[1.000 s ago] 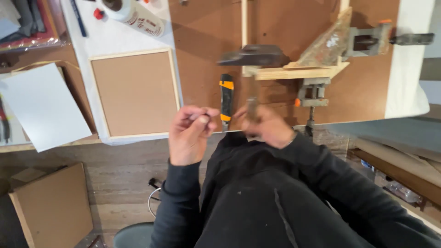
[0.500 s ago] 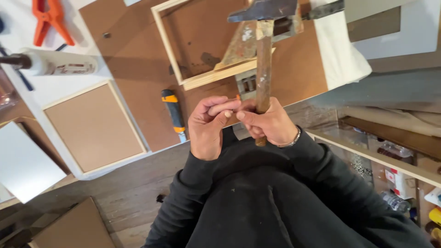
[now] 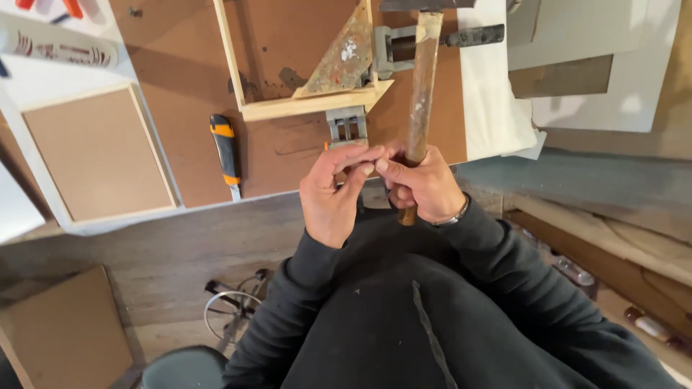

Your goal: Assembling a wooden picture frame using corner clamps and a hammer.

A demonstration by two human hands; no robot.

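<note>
Head view: right hand (image 3: 425,189) grips hammer (image 3: 422,86); left hand (image 3: 333,194) touches it.

You are in a workshop. Your workbench (image 3: 187,65) has a brown board on top. A wooden frame (image 3: 303,108) sits in metal clamps (image 3: 404,45). An orange and black knife (image 3: 227,153) lies close by, and you hold a hammer (image 3: 420,86).

Top left on the white tabletop lies 1 tube-shaped container (image 3: 61,49), on its side, white with a dark and red printed label. Down at bottom left, 1 plain brown cardboard box (image 3: 61,335) sits on the floor.
</note>
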